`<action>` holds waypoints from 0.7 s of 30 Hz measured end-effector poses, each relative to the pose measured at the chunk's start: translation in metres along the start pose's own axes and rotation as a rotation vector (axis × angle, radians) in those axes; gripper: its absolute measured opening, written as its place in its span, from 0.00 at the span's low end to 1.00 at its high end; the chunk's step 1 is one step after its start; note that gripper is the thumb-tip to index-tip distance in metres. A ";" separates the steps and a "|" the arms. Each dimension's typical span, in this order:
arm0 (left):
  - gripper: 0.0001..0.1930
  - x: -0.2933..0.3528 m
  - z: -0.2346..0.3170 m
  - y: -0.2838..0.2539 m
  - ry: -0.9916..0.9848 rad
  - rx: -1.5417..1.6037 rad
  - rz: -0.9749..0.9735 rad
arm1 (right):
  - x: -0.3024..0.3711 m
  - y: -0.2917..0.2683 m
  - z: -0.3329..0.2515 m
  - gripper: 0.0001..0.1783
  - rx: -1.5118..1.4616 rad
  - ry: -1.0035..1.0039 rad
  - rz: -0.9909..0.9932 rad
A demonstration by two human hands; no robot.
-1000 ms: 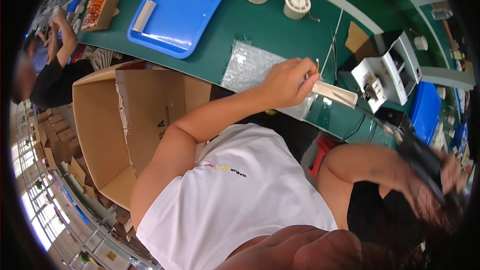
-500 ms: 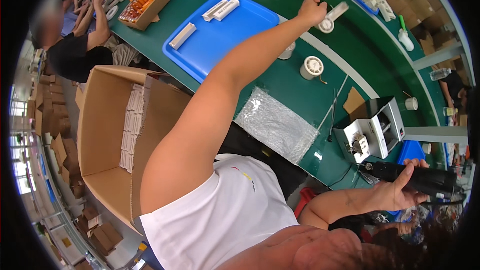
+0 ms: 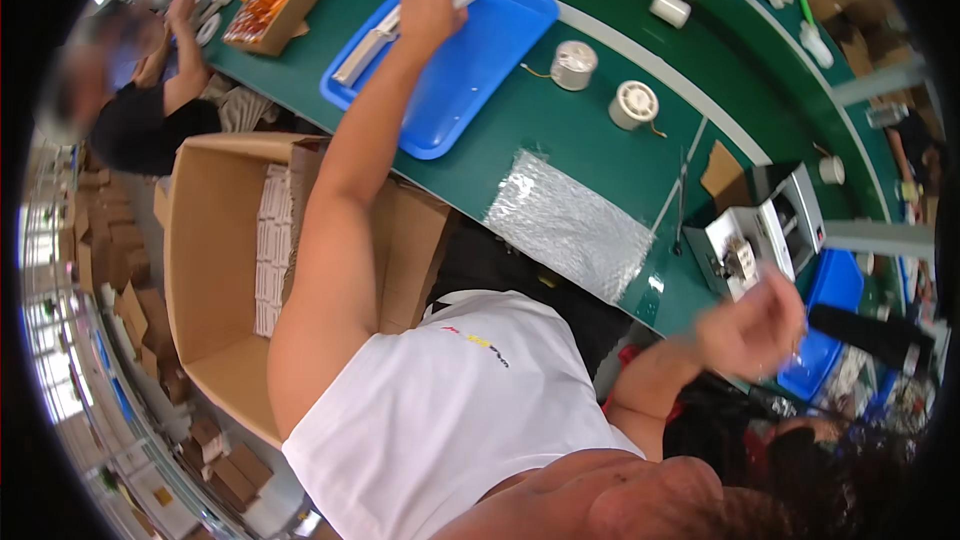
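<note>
At the far left, my left hand [image 3: 430, 18] reaches into the blue tray [image 3: 430, 135]. Its fingers are curled over long narrow white boxes [image 3: 365, 55], and the exact grip is partly hidden by the hand. My right hand [image 3: 755, 325] is smeared by motion at the right, near an open grey device [image 3: 765, 240]. Beside it, apart from the fingers, a black cylindrical power tool [image 3: 870, 335] hangs. Two white round fan-like units with wires stand on the green bench, one near the tray [image 3: 574, 65] and one farther right [image 3: 634, 105].
Bubble wrap [image 3: 570, 225] lies along the near bench edge. A large carton [image 3: 215, 270] with stacked white boxes stands at the left. Another white unit [image 3: 670, 2] sits on the darker green strip beyond. A carton of orange items [image 3: 275, 10] and a co-worker [image 3: 140, 120] are at the far left.
My left hand has moved left from the white unit on the far strip to the boxes in the tray. My right hand has let go of the black power tool.
</note>
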State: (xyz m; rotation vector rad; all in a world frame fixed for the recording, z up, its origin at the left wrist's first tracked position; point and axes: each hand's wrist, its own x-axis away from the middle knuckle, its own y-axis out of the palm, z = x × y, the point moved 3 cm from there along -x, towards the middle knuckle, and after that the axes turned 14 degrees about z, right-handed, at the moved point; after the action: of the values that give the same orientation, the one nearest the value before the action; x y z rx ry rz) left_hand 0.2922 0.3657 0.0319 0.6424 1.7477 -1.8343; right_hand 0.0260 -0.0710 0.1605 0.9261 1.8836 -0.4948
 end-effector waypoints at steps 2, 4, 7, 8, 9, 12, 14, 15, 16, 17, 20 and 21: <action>0.22 0.006 0.035 -0.060 -0.070 0.402 -0.051 | 0.032 0.050 -0.006 0.16 -0.004 -0.132 -0.357; 0.22 0.023 0.097 -0.126 -0.101 0.708 -0.332 | 0.056 0.081 -0.013 0.23 -0.054 -0.190 -0.528; 0.22 0.062 0.170 -0.172 0.147 1.025 -0.628 | 0.078 0.096 -0.012 0.25 0.011 -0.216 -0.601; 0.22 0.068 0.184 -0.175 0.182 1.055 -0.714 | 0.084 0.095 -0.006 0.26 0.043 -0.199 -0.619; 0.23 0.073 0.188 -0.165 0.271 1.053 -0.697 | 0.088 0.089 0.001 0.26 0.064 -0.196 -0.616; 0.24 0.061 0.185 -0.116 0.058 1.295 -0.749 | 0.103 0.060 0.030 0.25 0.171 -0.036 -0.672; 0.27 0.045 0.196 -0.099 0.133 1.048 -0.315 | 0.124 0.041 0.060 0.23 -0.300 0.962 -0.513; 0.29 0.043 0.208 -0.089 0.220 0.992 -0.160 | 0.114 0.038 0.055 0.23 -0.549 1.105 -0.336; 0.31 0.040 0.219 -0.080 0.305 0.927 0.005 | 0.115 0.031 0.062 0.24 -0.629 1.065 -0.255; 0.31 0.042 0.225 -0.057 0.308 0.935 0.005 | 0.108 0.028 0.059 0.24 -0.561 0.975 -0.228; 0.32 0.067 0.238 -0.020 0.508 0.775 -0.029 | 0.103 0.013 0.060 0.23 -0.363 0.862 -0.214; 0.30 0.071 0.241 -0.022 0.398 0.853 -0.103 | 0.104 0.006 0.065 0.22 -0.241 0.835 -0.231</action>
State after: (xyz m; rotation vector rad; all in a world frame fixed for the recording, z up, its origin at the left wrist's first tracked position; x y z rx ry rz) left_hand 0.2277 0.1226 0.0143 1.3272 1.1410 -2.6635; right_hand 0.0405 -0.0702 0.0385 0.8145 2.7489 0.0210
